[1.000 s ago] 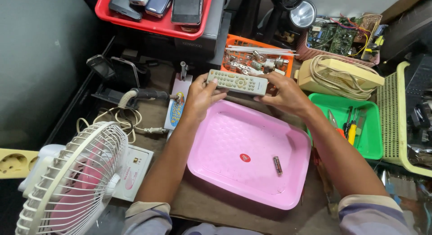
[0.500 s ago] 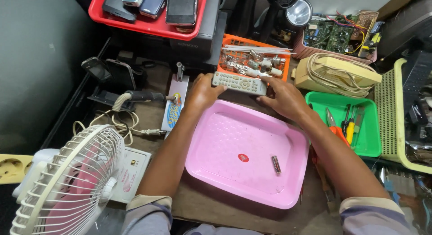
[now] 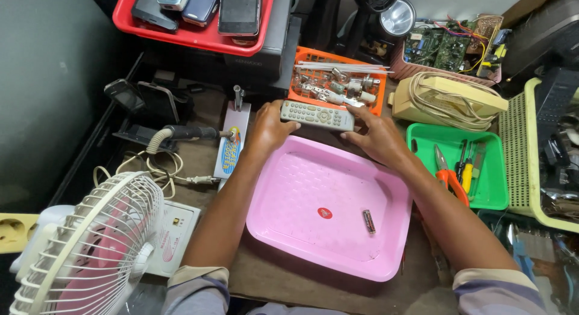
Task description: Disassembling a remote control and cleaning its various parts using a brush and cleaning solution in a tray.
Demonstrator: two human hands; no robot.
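- The remote control (image 3: 317,115) lay crosswise just beyond the far rim of the pink tray (image 3: 283,230), right in front of the orange basket (image 3: 301,57) of small metal parts.
- The left hand (image 3: 268,129) was closed on the remote's left end, with the thumb along the near edge; the fingers on the far side were hidden, so how far they wrapped round could not be told.
- The right hand (image 3: 375,134) held the right end, fingertips curled over the corner and the palm lying low over the tray's far edge.
- Whether the remote rested on the bench or was lifted a little clear of it was hard to judge from this angle.
- The remote looked like a light, stiff plastic bar, easy to carry with either hand alone. Its smooth casing would probably slip a little in a loose pinch.
- The long side edges seemed the best place to take hold, since pressing on the button face would give a softer, less sure grip.
- A single small battery (image 3: 368,221) lay loose in the tray; it would roll if the tray were tipped.
- The green bin (image 3: 491,194) with pliers (image 3: 447,177) sat just right of the tray, and a white fan (image 3: 84,248) stood at the near left.
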